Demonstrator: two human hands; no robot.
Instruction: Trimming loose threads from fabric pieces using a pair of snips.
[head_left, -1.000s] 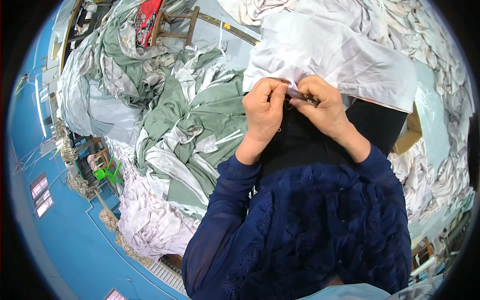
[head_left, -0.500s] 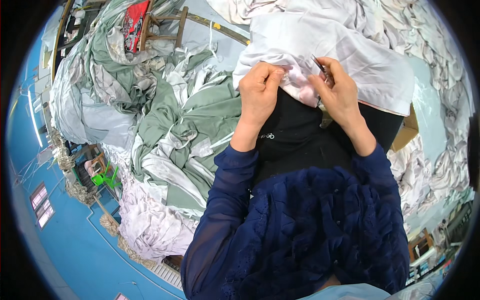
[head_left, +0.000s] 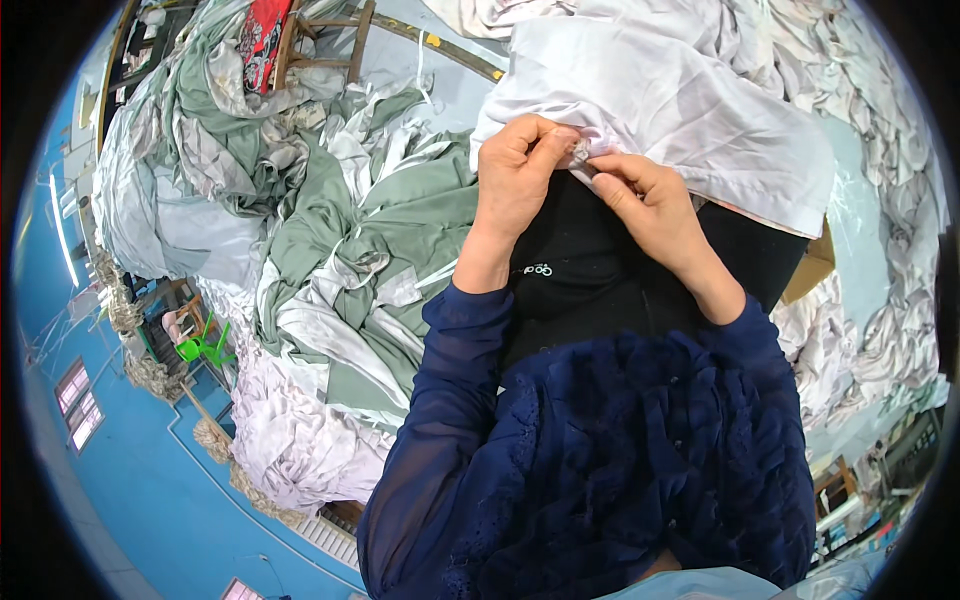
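Note:
Across my lap lies a white cloth (head_left: 690, 110), its near edge bunched up at my fingers. My left hand (head_left: 518, 175) is closed in a pinch on that edge, with a small gathered bit of fabric between thumb and forefinger. My right hand (head_left: 655, 208) has come right up to it, fingers bent and their tips at the same gathered bit. What the right fingers grip is hidden, and the dark snips seen earlier do not show now. Black fabric (head_left: 590, 260) covers my lap beneath both hands.
Green and white cloths (head_left: 400, 220) lie heaped at my left, with a pale pile (head_left: 300, 440) nearer. More white cloth (head_left: 890, 240) is piled on the right beside a cardboard box (head_left: 812, 265). A wooden stool (head_left: 345, 50) and a small green chair (head_left: 205, 345) stand to the left.
My right hand has moved left and its fingertips now meet the left hand's at the cloth edge. The dark snips it held have gone out of sight. My left hand keeps its pinch.

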